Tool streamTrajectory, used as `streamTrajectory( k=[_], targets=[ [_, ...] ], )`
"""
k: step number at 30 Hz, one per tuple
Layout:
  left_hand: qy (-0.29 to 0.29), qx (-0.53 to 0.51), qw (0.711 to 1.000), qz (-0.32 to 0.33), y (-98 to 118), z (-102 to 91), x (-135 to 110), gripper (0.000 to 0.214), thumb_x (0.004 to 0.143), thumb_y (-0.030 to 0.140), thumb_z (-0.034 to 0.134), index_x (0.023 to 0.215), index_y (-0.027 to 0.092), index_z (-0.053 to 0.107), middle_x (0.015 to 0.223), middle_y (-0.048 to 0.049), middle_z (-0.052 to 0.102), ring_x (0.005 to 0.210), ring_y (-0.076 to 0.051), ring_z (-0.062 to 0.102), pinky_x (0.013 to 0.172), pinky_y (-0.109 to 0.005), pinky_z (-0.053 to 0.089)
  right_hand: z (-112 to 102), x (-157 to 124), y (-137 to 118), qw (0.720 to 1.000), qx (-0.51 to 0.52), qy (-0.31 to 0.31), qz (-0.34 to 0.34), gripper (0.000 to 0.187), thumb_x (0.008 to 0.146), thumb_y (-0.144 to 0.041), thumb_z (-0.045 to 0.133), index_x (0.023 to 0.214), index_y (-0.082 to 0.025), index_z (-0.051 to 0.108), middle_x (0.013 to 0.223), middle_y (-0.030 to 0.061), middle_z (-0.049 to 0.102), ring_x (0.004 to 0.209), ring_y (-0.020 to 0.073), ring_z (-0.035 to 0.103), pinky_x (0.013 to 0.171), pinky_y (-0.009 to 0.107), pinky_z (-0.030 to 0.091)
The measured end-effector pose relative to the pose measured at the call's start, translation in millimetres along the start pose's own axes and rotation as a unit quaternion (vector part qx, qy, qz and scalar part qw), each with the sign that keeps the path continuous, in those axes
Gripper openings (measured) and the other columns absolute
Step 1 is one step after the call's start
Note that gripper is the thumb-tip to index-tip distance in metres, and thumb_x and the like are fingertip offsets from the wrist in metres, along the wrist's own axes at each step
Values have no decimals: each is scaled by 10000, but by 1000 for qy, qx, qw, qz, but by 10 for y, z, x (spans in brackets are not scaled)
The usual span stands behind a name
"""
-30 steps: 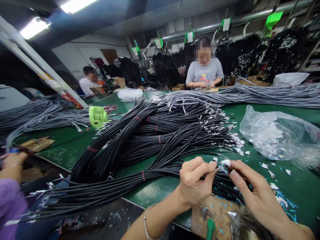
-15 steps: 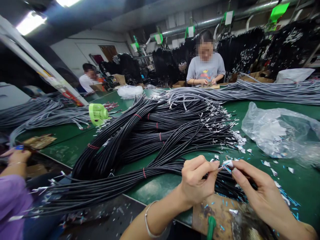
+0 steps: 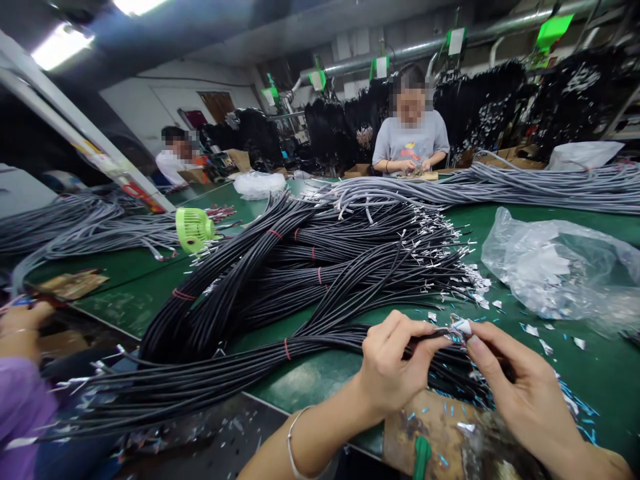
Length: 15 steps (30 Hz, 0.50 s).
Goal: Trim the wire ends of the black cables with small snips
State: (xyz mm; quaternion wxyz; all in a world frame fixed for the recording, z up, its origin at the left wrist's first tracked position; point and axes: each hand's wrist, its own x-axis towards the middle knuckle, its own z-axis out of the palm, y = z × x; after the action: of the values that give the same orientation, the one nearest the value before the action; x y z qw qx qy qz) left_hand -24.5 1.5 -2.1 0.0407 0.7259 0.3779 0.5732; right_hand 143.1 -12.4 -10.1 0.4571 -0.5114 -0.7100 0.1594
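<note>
My left hand [image 3: 393, 363] pinches a thin black cable [image 3: 435, 332] near its end, thumb and fingers closed on it. My right hand [image 3: 515, 383] meets it from the right, its fingertips closed on the cable's white-wrapped tip [image 3: 461, 326]. Both hands hover low over the near edge of the green table [image 3: 310, 380]. Just beyond them lies a big heap of black cable bundles [image 3: 300, 280] tied with red bands, their stripped ends pointing right.
A crumpled clear plastic bag [image 3: 555, 267] lies at right, amid scattered white and blue scraps. Grey cable bundles [image 3: 525, 183] run along the far side. A green fan [image 3: 194, 230] stands at left. One person sits opposite; another's hand [image 3: 23, 320] works at far left.
My hands stay together at the cable's tip. The left hand's grip has slid slightly along the cable and the tip now sits a little further right. The view barely shifts.
</note>
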Motion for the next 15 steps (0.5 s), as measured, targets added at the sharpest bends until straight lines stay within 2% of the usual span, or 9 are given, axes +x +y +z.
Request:
streamTrajectory(
  k=[5, 8, 11, 13, 15],
  targets=[
    [-63, -19, 998, -14, -8, -49, 35, 129, 854, 174, 570, 787, 131, 671, 653, -47, 665, 558, -120, 556, 525, -225, 436, 4, -32, -2, 996, -41, 43, -68, 154, 879, -278, 535, 987, -235, 636, 941, 26, 685, 858, 153, 643, 826, 254, 502],
    [-132, -83, 984, -82, -22, -83, 92, 260, 886, 175, 494, 693, 126, 661, 615, -44, 640, 548, -114, 545, 529, -220, 421, -4, -31, 9, 994, -41, 34, -94, 157, 877, -243, 540, 1009, -233, 623, 919, 20, 672, 851, 145, 633, 829, 244, 484],
    [-200, -170, 951, -162, -41, -96, 135, 368, 911, 208, 447, 600, 121, 626, 538, -21, 586, 484, -89, 510, 490, -197, 400, -21, -25, 36, 995, -36, 22, -92, 149, 875, -252, 544, 1000, -238, 623, 919, 17, 669, 838, 146, 626, 807, 243, 477],
    [-205, -195, 941, -183, -41, -87, 142, 361, 902, 228, 476, 597, 116, 635, 529, -18, 581, 474, -86, 503, 473, -192, 386, -39, -18, 42, 997, -37, 26, -69, 144, 882, -277, 534, 995, -247, 619, 911, 12, 664, 806, 143, 623, 768, 239, 479],
    [-179, -174, 953, -171, -27, -66, 129, 281, 859, 233, 562, 627, 112, 666, 550, -23, 596, 487, -91, 500, 469, -199, 369, -57, -6, 26, 999, -20, 20, -37, 148, 883, -308, 530, 1001, -249, 597, 866, 5, 644, 730, 133, 610, 670, 221, 484]
  ],
)
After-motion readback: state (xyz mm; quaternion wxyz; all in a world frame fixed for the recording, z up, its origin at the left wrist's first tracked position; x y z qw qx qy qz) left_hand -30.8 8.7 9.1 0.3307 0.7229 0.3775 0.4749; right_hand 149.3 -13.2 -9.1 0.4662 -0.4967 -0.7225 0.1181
